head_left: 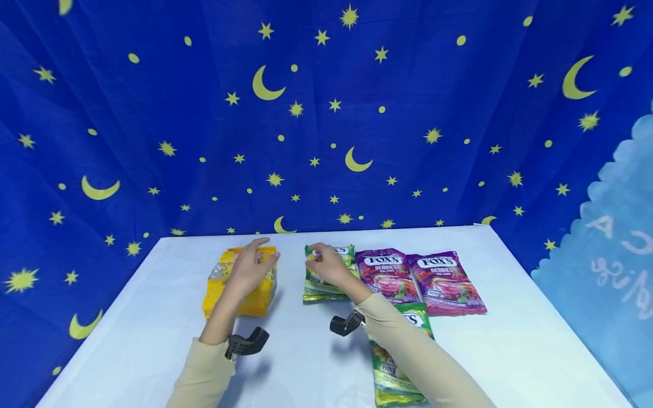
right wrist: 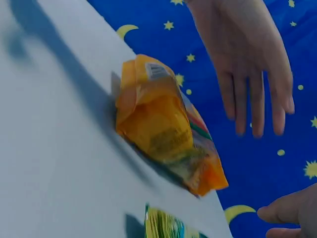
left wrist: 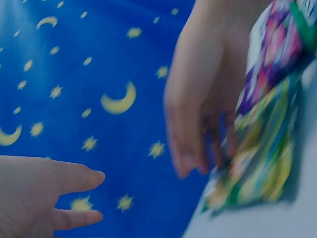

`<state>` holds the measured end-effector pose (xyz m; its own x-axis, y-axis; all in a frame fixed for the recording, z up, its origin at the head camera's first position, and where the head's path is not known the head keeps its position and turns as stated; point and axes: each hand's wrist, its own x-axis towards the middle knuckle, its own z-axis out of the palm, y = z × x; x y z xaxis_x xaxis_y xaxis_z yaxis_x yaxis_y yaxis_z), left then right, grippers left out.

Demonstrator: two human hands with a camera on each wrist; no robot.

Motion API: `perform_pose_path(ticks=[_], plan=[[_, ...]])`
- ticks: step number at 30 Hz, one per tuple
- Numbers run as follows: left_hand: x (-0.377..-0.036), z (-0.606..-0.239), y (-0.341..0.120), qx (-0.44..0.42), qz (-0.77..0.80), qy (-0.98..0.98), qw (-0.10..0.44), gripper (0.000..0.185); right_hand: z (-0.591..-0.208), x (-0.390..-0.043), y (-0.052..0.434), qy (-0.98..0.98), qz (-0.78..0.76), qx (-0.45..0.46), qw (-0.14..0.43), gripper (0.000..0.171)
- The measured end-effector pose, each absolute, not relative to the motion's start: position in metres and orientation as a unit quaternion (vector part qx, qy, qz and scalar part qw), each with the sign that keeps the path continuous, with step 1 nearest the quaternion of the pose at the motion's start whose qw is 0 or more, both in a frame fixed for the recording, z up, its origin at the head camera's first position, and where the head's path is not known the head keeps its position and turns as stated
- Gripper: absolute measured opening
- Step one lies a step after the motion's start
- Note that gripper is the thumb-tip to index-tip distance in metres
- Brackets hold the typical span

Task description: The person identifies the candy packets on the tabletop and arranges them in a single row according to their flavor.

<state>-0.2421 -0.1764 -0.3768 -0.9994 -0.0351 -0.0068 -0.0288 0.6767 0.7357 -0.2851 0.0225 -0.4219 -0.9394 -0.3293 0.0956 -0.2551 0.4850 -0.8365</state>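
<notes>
A yellow candy bag (head_left: 216,292) with a clear patch lies on the left of the table. My left hand (head_left: 249,271) hovers over it, fingers extended. In the right wrist view, the left hand (right wrist: 250,64) has straight fingers and stands apart from the yellow bag (right wrist: 158,126). My right hand (head_left: 331,267) is above a green Fox's candy bag (head_left: 318,289) and covers part of it in the head view. Seen from the left wrist, the right hand (left wrist: 198,99) overlaps the edge of that green bag (left wrist: 267,163), its fingers pointing down and loose. Neither hand holds anything.
Two purple Fox's Berries bags (head_left: 389,275) (head_left: 448,283) lie side by side to the right. Another green Fox's bag (head_left: 398,385) is nearer the front, partly under the right sleeve (head_left: 418,351). Behind the white table (head_left: 301,362) hangs a blue star-and-moon cloth (head_left: 316,136).
</notes>
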Motion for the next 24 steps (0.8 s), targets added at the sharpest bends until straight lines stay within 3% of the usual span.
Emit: perform_pose_path(ticks=[6, 13, 24], plan=[[-0.248, -0.409, -0.137, -0.018, -0.450, -0.892, -0.042, 0.050, -0.422, -0.280, 0.044, 0.890, -0.417, -0.183, -0.017, 0.037], [-0.259, -0.436, -0.124, 0.007, -0.490, -0.865, -0.104, 0.053, -0.426, -0.277, 0.075, 0.912, -0.371, -0.173, -0.019, 0.038], [-0.274, -0.451, -0.117, 0.046, -0.489, -0.866, -0.094, 0.048, -0.432, -0.290, 0.103, 0.883, -0.458, -0.061, 0.083, 0.045]])
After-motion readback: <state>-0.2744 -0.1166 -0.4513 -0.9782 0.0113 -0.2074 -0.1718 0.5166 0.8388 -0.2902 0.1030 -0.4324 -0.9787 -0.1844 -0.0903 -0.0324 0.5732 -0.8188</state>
